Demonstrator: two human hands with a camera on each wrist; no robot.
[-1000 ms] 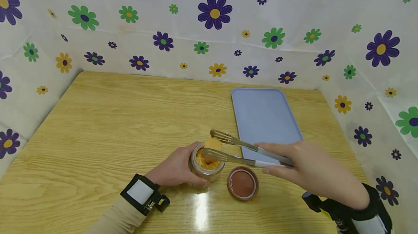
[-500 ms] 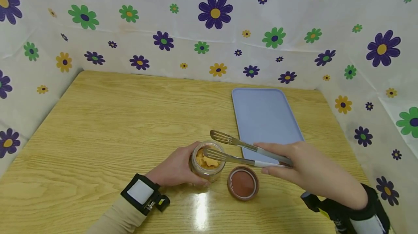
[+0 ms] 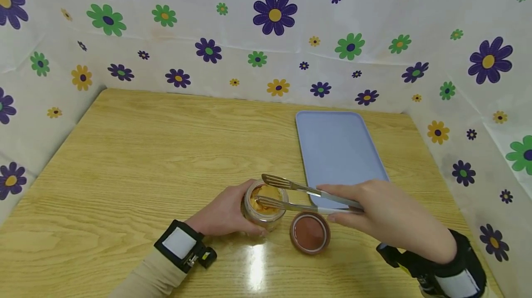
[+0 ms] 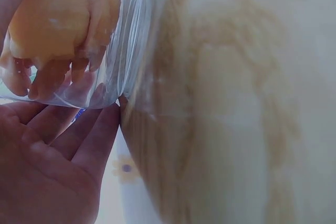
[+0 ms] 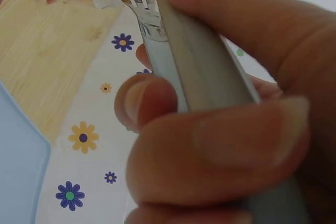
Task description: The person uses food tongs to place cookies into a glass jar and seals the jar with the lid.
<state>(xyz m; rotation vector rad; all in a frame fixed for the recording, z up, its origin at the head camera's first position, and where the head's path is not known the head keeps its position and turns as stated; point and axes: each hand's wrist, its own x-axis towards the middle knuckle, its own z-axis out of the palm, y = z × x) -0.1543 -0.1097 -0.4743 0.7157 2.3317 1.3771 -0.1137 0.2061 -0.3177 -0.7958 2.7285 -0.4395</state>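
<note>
My left hand [image 3: 220, 212] holds a clear glass jar [image 3: 270, 224] upright on the table, fingers and thumb around its side. Yellow-orange pieces, which look like chips, fill part of the jar; the left wrist view shows these pieces [image 4: 50, 19] through the glass. In my right hand [image 3: 386, 212] is a pair of metal tongs [image 3: 305, 189] with grey and white handles, pinched between thumb and fingers. The slotted tips are spread apart over the jar's mouth, the nearer one at the pieces. Whether it touches them I cannot tell.
A brown round lid [image 3: 309, 233] lies just right of the jar. Behind it, a light blue tray [image 3: 341, 150] rests on the wooden table [image 3: 166, 150], partly covered by the right hand. Flower-patterned cloth [image 3: 187, 25] surrounds the table's back and sides.
A second ago a round yellow piece was between the tongs' tips above the jar; it has since dropped into the jar. The tongs have moved slightly left and down. The left hand stays put.
</note>
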